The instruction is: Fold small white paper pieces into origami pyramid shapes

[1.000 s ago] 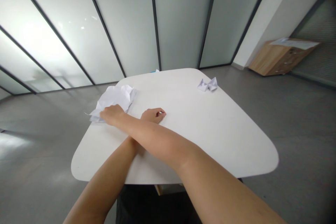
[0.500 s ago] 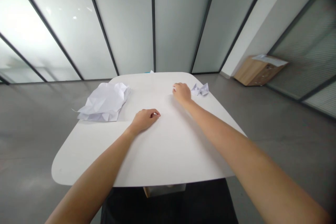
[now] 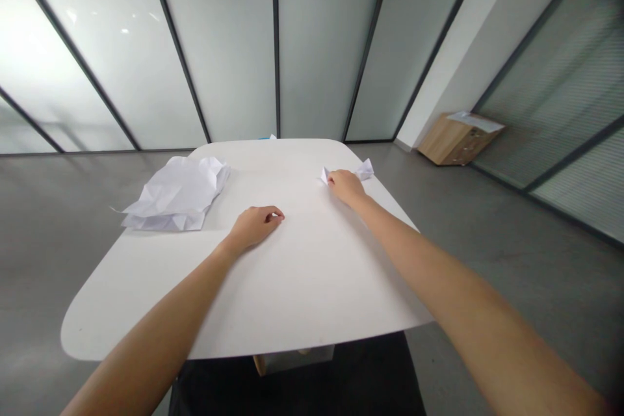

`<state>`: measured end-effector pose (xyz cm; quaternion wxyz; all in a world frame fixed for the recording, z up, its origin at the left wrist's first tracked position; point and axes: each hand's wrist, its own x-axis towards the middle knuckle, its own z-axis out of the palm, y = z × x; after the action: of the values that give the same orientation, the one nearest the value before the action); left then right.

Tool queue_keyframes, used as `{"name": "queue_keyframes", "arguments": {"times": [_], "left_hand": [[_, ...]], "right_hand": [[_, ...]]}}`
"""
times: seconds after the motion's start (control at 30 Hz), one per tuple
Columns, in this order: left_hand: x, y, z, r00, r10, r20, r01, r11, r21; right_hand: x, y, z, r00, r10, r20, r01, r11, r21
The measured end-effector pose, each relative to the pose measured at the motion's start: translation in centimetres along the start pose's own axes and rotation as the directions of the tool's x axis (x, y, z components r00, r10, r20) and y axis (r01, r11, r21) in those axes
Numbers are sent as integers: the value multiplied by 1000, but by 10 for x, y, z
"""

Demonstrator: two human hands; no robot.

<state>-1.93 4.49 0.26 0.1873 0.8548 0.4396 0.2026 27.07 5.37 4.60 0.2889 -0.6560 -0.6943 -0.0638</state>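
My left hand (image 3: 257, 225) rests on the white table (image 3: 292, 292) with its fingers curled and thumb and fingertips close together. Nothing shows in its grasp. Farther off, to the right, my right hand (image 3: 347, 187) is closed on a small piece of folded white paper (image 3: 324, 175), which sticks out on its left side. More folded white paper (image 3: 364, 169) shows just behind this hand, near the table's right edge. I cannot tell whether the two parts are one piece, because the hand covers the middle.
Crumpled white sheets (image 3: 178, 192) lie in a loose stack at the table's left edge, partly overhanging it. A wooden cabinet (image 3: 453, 140) stands on the floor at the right. Frosted glass panels (image 3: 234, 45) run behind the table.
My right hand has come slightly nearer to me, and folded paper now shows on its left side too. My left hand keeps its pose. The whole view has shifted a little.
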Motion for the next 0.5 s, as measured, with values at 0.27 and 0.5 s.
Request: {"name": "queue_keyframes", "arguments": {"times": [0.27, 0.5], "left_hand": [[5, -8, 3, 978, -57, -198, -29, 913, -406], [3, -3, 0, 994, -11, -110, -31, 927, -373]], "right_hand": [[-38, -52, 37, 926, -344, 154, 238, 851, 469], [-59, -70, 23, 957, -278, 84, 141, 698, 702]]}}
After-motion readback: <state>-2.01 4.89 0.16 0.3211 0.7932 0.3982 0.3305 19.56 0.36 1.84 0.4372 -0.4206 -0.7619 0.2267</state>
